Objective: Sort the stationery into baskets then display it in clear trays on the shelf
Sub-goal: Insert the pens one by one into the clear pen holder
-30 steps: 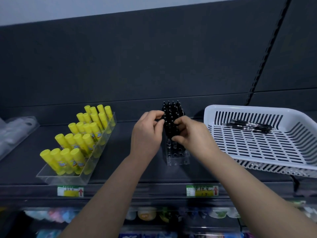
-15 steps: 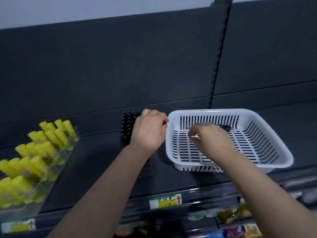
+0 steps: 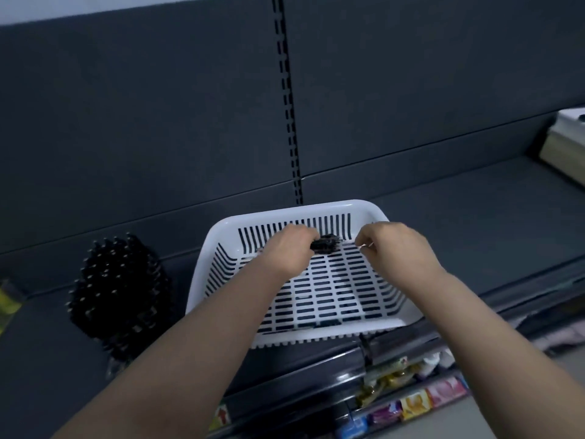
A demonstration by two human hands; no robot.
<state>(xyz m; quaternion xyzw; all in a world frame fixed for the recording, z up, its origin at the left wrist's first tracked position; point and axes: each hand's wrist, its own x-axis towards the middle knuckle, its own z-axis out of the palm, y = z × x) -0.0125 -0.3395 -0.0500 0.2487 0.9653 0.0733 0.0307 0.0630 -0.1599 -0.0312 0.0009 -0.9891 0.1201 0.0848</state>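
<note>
Centre of frame, within a white slotted plastic basket (image 3: 332, 205): the left hand (image 3: 291, 248) gripped a bundle of black pens (image 3: 327, 243) protruding toward the right hand (image 3: 395, 245), whose fingers were curled, contents indiscernible.

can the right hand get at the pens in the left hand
Probably yes: the right hand is over the white basket, just beside the black pens that the left hand grips, with nothing between them.

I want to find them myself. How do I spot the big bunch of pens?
Find the white basket on the dark shelf. Left of it is a packed clump of black pens. They stand upright, unlike the small bundle the left hand grips inside it.
</note>
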